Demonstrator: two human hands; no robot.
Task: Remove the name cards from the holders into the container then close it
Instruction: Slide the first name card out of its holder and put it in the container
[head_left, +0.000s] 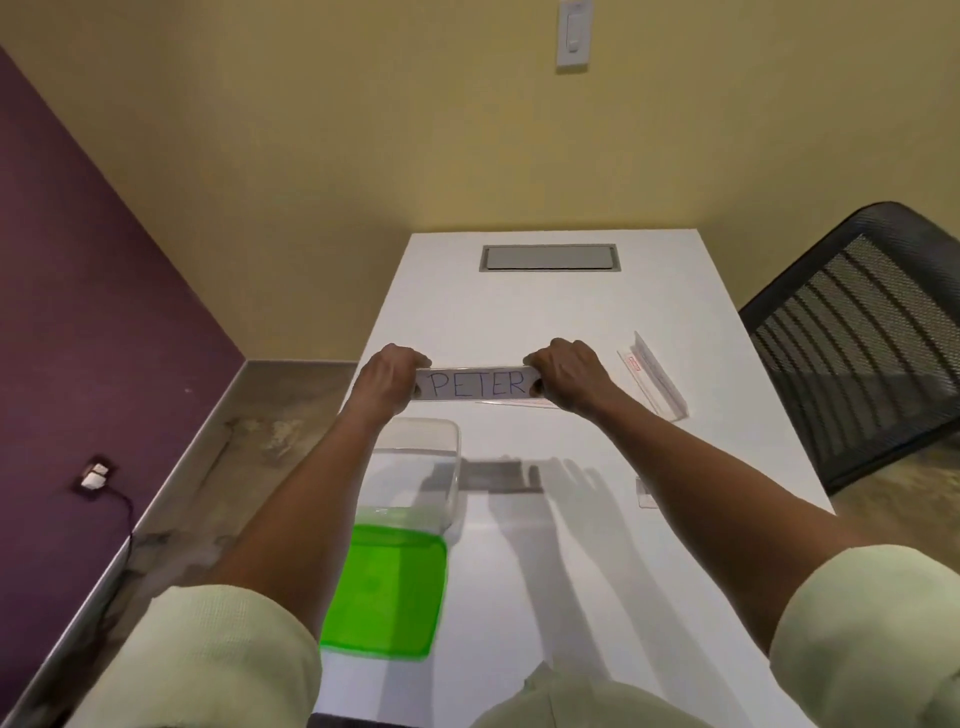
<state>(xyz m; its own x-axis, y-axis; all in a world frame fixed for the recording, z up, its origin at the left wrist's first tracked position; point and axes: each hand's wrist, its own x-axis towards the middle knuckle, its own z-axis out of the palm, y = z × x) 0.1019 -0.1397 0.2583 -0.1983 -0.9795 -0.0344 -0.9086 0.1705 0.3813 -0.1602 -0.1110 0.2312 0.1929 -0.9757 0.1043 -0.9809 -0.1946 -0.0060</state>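
**Two hands, one name card, one open container**

While both arms reach out over one long white table (675, 291), smooth and rectangular with one grey recessed hatch (549, 258) near its far end, one black mesh chair (872, 332) stands at its right side. One clear plastic container (447, 457), boxy with rounded corners, sits open near the left edge, under the left forearm. One bright green lid (387, 592), flat and square with rounded corners, lies just in front of it on the near side. One clear acrylic holder (657, 379), a long folded strip, lies on the table just right of the right hand, with a small red-printed label inside. One white name card (475, 384), a long narrow strip hand-lettered "PETER" in blue, is held level above the table, beyond the container. Left hand (387, 382) pinches its left end; right hand (563, 374) pinches its right end, fingers curled over the top edge, thumbs in front. A small clear piece (645, 493) lies nearer, by the right forearm.
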